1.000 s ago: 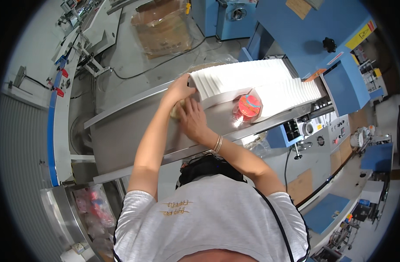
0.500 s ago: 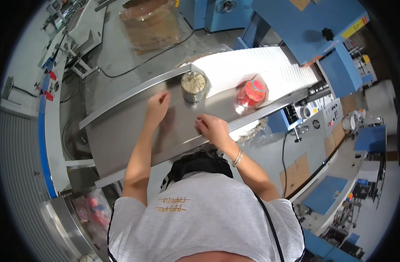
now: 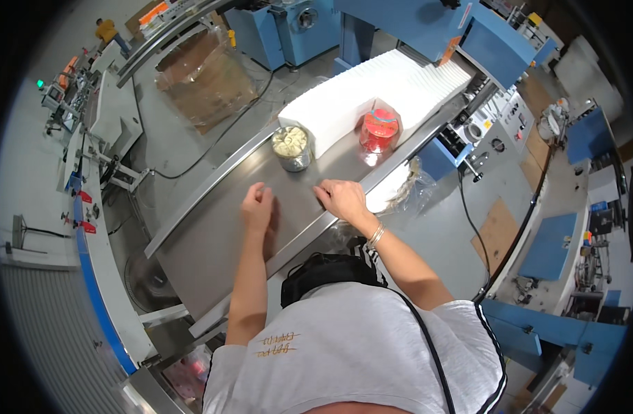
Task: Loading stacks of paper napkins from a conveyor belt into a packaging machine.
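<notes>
Both hands hover over a sloping metal chute (image 3: 216, 259). My left hand (image 3: 257, 205) is closed, its fingers curled upward. My right hand (image 3: 343, 199) is closed too, fingers bent toward the left hand, near the chute's front rim. Whatever either hand may hold is hidden or too small to make out. Just beyond them, at the far rim, stands a clear round tub (image 3: 296, 163) filled with cream-coloured folded pieces. Farther right is a clear tub of red pieces (image 3: 380, 128), with something thin and blue on top. Neither hand touches the tubs.
A long ridged stack of white sheets (image 3: 365, 86) lies behind the tubs, running to a blue machine (image 3: 399, 21). Beyond the chute's far rim sits a plastic-lined cardboard box (image 3: 209, 86). A workbench (image 3: 537, 200) stands at the right. Another person (image 3: 108, 30) is far off.
The view has swung, so the chute slants more steeply in it. My left hand has come lower, away from the cream-filled tub. Both hands stay closed.
</notes>
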### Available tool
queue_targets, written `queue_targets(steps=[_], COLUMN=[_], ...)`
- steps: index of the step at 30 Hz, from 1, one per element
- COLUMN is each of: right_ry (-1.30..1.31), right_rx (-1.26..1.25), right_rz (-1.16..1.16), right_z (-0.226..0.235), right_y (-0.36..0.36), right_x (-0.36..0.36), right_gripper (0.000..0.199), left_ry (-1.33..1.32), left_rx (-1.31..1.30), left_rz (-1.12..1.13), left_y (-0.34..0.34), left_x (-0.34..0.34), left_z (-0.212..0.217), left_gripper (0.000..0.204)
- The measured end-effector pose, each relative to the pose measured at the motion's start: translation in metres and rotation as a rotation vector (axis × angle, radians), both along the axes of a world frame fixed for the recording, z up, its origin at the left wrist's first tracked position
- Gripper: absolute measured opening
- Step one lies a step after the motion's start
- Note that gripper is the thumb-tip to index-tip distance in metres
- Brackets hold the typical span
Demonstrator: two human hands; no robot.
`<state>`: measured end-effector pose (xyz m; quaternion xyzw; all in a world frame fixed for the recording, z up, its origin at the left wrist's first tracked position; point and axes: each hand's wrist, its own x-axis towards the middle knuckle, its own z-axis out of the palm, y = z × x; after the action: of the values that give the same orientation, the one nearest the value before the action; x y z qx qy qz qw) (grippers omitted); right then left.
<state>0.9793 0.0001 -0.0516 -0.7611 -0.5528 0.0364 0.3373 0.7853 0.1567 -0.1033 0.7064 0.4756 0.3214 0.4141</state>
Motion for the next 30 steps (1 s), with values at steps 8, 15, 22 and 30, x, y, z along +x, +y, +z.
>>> queue_targets(steps=[8, 15, 22, 30], right_ry=[-0.031, -0.021, 0.007, -0.057], right_rx=[0.041, 0.066, -0.068, -0.458], right_rz=[-0.020, -0.028, -0.053, -0.062], right_z=[0.001, -0.001, -0.002, -0.002], right_y=[-0.001, -0.003, -0.001, 0.018], right_x=[-0.003, -0.003, 0.000, 0.002], right_gripper=[0.026, 0.026, 0.027, 0.042], left_ry=[0.088, -0.014, 0.050, -0.310], left_rx=[0.228, 0.265, 0.129, -0.306], left_rz=[-0.178, -0.172, -0.204, 0.030], left_y=[-0.006, 0.028, 0.014, 0.002], left_x=[0.071, 0.091, 0.047, -0.055], left_z=[0.033, 0.021, 0.023, -0.004], left_gripper=[0.093, 0.093, 0.073, 0.016])
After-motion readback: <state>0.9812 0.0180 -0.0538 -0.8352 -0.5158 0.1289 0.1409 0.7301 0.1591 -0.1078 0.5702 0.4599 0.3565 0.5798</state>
